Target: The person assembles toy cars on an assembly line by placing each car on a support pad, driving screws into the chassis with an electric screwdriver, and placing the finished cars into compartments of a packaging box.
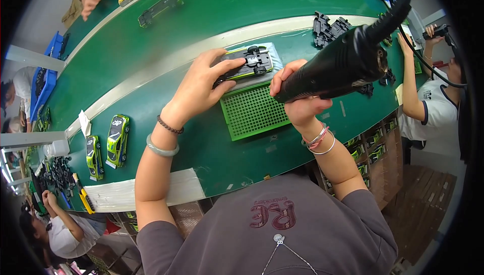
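My left hand (201,86) grips an upside-down toy car (247,63), lime green with a black underside, holding it on a white pad above a green perforated tray (252,111). My right hand (297,96) is closed round a black electric screwdriver (343,60), whose cable runs up to the right. The tool's tip is hidden behind the hand, close to the car's right end.
Two finished green toy cars (108,144) stand at the left on the green bench. A heap of black chassis parts (327,28) lies behind the tool. More cars ride on the far belt (159,8). Other people work at the right (428,98), lower left and top left.
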